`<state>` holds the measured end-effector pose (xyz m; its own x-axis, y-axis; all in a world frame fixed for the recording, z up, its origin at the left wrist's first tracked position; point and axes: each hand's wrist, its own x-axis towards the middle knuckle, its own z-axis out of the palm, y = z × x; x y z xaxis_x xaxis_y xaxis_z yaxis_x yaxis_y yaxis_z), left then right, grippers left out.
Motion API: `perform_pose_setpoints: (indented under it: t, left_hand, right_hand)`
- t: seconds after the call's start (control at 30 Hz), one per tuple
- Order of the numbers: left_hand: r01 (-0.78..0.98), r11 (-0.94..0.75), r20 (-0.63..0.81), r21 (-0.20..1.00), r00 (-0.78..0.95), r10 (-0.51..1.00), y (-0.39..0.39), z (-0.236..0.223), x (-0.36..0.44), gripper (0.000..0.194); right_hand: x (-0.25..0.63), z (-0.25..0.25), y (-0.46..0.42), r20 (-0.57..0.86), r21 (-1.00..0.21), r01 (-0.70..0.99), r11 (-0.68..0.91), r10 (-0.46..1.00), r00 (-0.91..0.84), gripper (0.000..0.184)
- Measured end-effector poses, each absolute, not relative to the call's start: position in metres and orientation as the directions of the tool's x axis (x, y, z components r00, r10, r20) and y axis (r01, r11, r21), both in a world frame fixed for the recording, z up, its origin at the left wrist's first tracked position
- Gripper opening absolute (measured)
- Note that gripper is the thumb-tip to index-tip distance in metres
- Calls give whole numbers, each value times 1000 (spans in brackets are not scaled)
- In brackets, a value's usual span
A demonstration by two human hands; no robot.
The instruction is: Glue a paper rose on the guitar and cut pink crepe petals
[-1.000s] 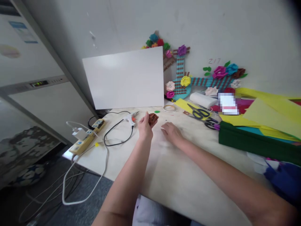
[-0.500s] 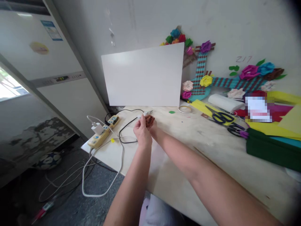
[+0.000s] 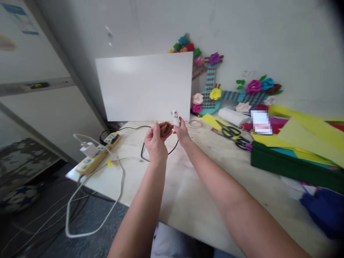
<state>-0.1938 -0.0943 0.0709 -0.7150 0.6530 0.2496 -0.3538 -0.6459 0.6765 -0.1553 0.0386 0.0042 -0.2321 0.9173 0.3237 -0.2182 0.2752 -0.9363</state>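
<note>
White cable [image 3: 88, 235] loops off the table [image 3: 212, 193] edge; a snag could drag the power strip [image 3: 92, 162]. Left hand [image 3: 156, 145] pinches the brown paper flower [image 3: 166, 129] above the tabletop; squeezed hard, it may crush. Right hand [image 3: 183, 133] grips the glue gun [image 3: 176, 120] just beside it: if hot, a slip could burn.
</note>
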Motion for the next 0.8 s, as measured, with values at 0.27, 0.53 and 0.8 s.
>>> perform_pose_setpoints:
  t: [0.27, 0.53, 0.8]
  left_hand:
    - [-466, -493, 236, 735, -505, 830, -40, 55, -144, 37]
    - [-562, -383, 165, 733, -400, 902, -11, 29, -102, 35]
    - [-572, -385, 151, 725, -413, 898, -1, 22, -101, 35]
  right_hand:
    - [-42, -4, 27, 155, -916, -398, 55, 962, -225, 34]
    - [32, 19, 72, 309, -936, -254, 246, 917, -252, 24]
    - [28, 31, 52, 236, -813, -557, 171, 971, -48, 27]
